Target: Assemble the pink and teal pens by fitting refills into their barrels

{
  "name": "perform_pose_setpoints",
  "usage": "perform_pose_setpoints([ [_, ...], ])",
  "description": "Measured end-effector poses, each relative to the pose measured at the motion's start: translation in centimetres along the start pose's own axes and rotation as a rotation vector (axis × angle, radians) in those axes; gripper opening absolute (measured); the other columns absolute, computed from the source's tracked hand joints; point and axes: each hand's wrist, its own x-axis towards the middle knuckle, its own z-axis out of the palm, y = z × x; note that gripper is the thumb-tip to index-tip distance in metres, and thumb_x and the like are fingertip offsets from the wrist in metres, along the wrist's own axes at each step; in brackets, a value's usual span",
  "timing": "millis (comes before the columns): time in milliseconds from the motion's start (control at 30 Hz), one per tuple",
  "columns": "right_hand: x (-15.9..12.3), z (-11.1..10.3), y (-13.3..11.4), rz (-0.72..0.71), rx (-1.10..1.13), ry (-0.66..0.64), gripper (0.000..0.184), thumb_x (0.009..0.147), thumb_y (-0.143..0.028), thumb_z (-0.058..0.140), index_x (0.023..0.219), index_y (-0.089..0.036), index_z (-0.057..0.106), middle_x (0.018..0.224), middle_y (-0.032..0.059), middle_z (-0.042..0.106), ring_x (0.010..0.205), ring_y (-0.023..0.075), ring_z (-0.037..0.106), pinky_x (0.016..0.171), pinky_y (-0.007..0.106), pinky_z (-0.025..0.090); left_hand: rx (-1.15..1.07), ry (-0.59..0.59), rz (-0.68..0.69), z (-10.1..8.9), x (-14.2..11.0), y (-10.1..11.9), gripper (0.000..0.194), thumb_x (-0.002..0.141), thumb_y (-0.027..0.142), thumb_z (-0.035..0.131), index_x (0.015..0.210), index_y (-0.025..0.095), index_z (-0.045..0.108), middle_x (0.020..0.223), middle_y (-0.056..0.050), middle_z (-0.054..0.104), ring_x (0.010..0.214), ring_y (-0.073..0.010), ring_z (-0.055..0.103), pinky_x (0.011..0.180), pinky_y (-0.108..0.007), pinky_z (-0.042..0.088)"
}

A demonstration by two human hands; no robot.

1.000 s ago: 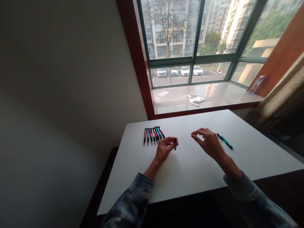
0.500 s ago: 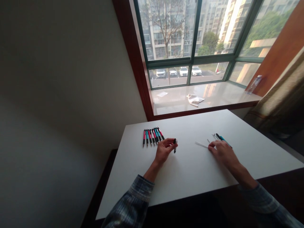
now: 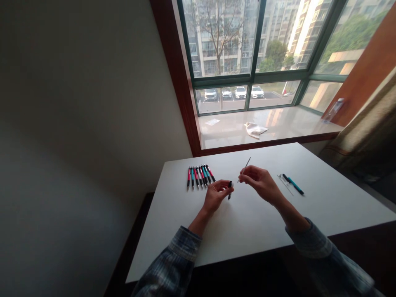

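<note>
Refill: a thin metal pen refill (image 3: 244,171) is tilted up in my view, pinched near its lower end, with its upper end pointing toward the window and clear of the table.

Right hand: my right hand (image 3: 261,183) is raised above the table, wrist lifted, with thumb and forefinger closed narrow on the refill and the other fingers loosely curled.

Pen barrel: a short dark pen barrel (image 3: 229,189) stands nearly upright in my left hand, its lower end pointing down; I cannot tell whether it touches the table.

Left hand: my left hand (image 3: 216,197) sits low over the table, fingers curled narrow around the barrel.

Between hands: the refill and the barrel are near each other but not touching.

Nearby pens: a row of pink and teal pens (image 3: 200,176) lies side by side just beyond my left hand.

Right side: a teal pen (image 3: 295,185) lies well to the right of my right hand, with a thin silver rod (image 3: 285,183) just beside it.

Surface: everything here is on a white table (image 3: 247,231).

Beyond: a window sill (image 3: 229,134) runs behind the table, holding a crumpled cloth (image 3: 255,130), a paper slip (image 3: 212,121) and a plastic bottle (image 3: 334,110). Parked cars (image 3: 241,93) show through the window.
</note>
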Motion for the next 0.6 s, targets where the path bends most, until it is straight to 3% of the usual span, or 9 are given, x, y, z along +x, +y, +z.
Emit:
perform_pose_setpoints([
  [200, 0.56, 1.13, 0.34, -0.001, -0.093, -0.020, 0.029, 0.086, -0.049, 0.075, 0.093, -0.021, 0.074, 0.090, 0.0065, 0.077, 0.086, 0.0245, 0.072, 0.082, 0.040, 0.059, 0.001, -0.020, 0.008, -0.06, -0.06, 0.15, 0.035, 0.069, 0.037, 0.092, 0.094, 0.015, 0.081, 0.092, -0.009, 0.078, 0.080, -0.0180, 0.066, 0.076, -0.032, 0.053],
  [600, 0.84, 1.03, 0.63, -0.013, -0.279, -0.068, 0.026, 0.090, -0.047, 0.070, 0.095, -0.022, 0.076, 0.089, 0.0054, 0.078, 0.081, 0.0226, 0.072, 0.076, 0.038, 0.057, -0.002, -0.035, 0.016, -0.12, -0.04, 0.10, 0.035, 0.070, 0.037, 0.091, 0.095, 0.016, 0.081, 0.093, -0.009, 0.077, 0.081, -0.0185, 0.066, 0.076, -0.032, 0.054],
])
